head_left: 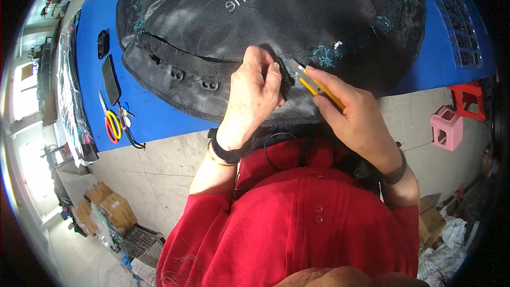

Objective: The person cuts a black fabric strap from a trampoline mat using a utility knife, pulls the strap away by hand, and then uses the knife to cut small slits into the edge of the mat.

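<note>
A large round black mesh mat (196,26) with light lettering lies on the blue table. My left hand (252,93) pinches a fold of black webbing (284,77) at the mat's near edge, thumb against bent fingers. In my right hand (353,114) is a yellow utility knife (315,85), its blade pointing up and left, close beside the webbing. Whether the blade touches it I cannot tell. Frayed teal threads (325,56) stick out of the mat just beyond the blade. Along the webbing strip to the left sit two black buckle-like pieces (210,84).
On the blue table (175,125) at left lie scissors (112,126) with red and yellow handles, a dark flat phone-like object (110,79) and a small black item (102,43). Pink (447,127) and red stools (468,101) stand at right. Cardboard boxes (117,210) lie lower left.
</note>
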`<state>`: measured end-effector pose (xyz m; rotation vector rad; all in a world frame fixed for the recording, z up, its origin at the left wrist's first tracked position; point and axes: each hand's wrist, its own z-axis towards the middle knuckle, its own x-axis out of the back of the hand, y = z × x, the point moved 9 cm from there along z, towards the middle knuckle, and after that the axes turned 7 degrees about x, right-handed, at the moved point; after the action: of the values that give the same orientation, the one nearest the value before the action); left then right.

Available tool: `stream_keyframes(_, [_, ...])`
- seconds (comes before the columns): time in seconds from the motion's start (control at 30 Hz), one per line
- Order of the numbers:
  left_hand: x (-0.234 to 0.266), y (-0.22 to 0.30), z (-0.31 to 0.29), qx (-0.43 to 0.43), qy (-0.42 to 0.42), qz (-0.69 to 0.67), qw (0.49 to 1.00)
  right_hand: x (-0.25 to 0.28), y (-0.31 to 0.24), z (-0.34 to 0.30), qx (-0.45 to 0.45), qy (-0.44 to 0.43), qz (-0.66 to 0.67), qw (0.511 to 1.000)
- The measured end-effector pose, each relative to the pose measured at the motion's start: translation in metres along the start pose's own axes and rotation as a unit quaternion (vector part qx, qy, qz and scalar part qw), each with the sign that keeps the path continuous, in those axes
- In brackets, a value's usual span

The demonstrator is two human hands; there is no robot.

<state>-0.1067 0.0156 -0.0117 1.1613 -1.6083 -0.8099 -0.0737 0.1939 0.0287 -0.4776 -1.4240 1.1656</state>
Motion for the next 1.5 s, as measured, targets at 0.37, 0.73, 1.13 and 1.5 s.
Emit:
stream_keyframes(0.37, [0.0, 0.002, -0.001, -0.011, 0.003, 0.005, 1.0, -0.001, -0.004, -0.001, 0.014, -0.017, -0.028, 0.999])
stream_keyframes(0.73, [0.001, 0.002, -0.001, 0.005, 0.009, 0.011, 1.0, 0.002, -0.005, -0.01, 0.0, -0.028, -0.02, 0.999])
stream_keyframes(1.13, [0.001, 0.013, -0.009, -0.077, 0.11, 0.157, 0.978, -0.001, 0.002, -0.022, -0.017, -0.044, -0.011, 0.999])
stream_keyframes(1.5, [0.004, 0.012, -0.006, -0.028, 0.049, 0.113, 0.992, 0.003, 0.006, -0.027, -0.029, -0.043, 0.019, 0.998])
